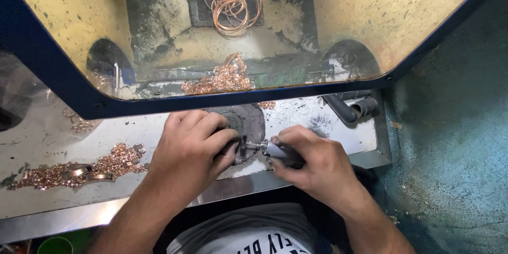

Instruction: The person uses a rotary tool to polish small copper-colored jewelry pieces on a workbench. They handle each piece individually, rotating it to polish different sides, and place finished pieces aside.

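Copper-coloured chains (79,172) on the bench, wire rings (230,0) behind glass

Light: bright from above, strongest on the pale table (47,143).
Glare: hazy reflections across the yellowed shield (381,16).
Shadows: dark bottom corners.
Focus: centre sharp, edges soft.

A rose-gold colour is seen on the chains (79,172) lying at the near left of the worktop (47,137), which is shown as dirty white with grey smudges. The same coppery pink is carried by the bangles (230,0) at the far middle and by the chain heap (219,80) behind the screen. The screen frame (69,82) is coloured deep blue, its panel stained yellowish with dark specks. The handpiece (280,152) is seen in silver and black. The round pad (248,124) is dark grey. The wall (455,127) at the right is mottled teal.
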